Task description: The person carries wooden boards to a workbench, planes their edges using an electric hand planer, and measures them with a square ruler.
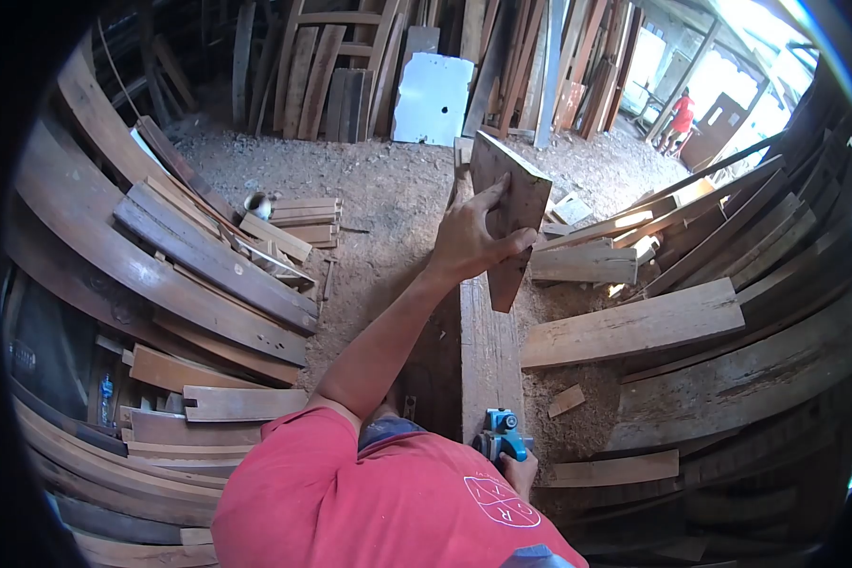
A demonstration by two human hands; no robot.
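My left hand (466,235) is raised in front of me, its fingers and thumb wrapped round the edges of a short wooden board (523,199). The board is tilted, with one broad face turned to the right. Close to my body, my right hand (520,473) grips a teal electric hand planer (505,439); my shirt partly hides this hand. The planer is at the near end of a long wooden beam (490,369) running away from me, and I cannot tell if it touches the wood. The held board is above the beam's far part.
Stacked planks (208,256) line the left, with more boards (634,322) and piled timber on the right. Shavings cover the ground (369,189). A white panel (433,99) leans among upright boards at the back. A person in red (682,115) is far off right.
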